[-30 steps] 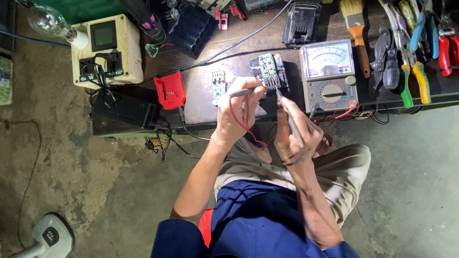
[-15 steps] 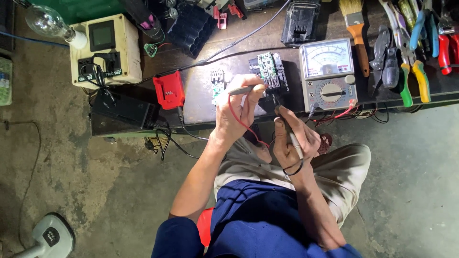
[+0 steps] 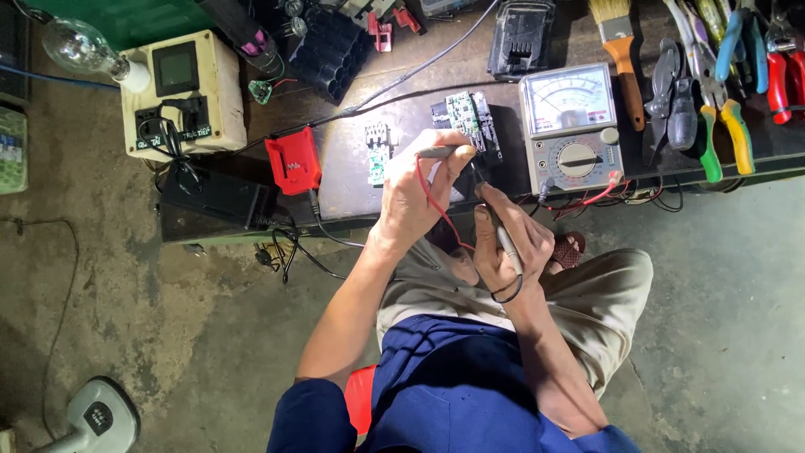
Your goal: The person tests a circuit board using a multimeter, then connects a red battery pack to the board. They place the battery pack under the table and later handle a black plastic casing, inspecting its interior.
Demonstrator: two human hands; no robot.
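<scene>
Head view: left hand (image 3: 419, 197) is raised over the bench, fingers pinched around the red probe (image 3: 438, 153) beside the green circuit board (image 3: 466, 116). Right hand (image 3: 507, 239) sits lower, curled around the black probe (image 3: 506, 243), its tip seemingly aimed at that board, near the analog multimeter (image 3: 572, 126).

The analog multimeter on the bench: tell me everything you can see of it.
The analog multimeter is a grey, plastic-looking box lying face up near the workbench's front edge. Its upper half is a pale needle scale; below sits a round selector dial with a small knob beside it. Red and black leads leave its lower edge. A circuit board lies just left, pliers right. Neither hand touches it.
</scene>
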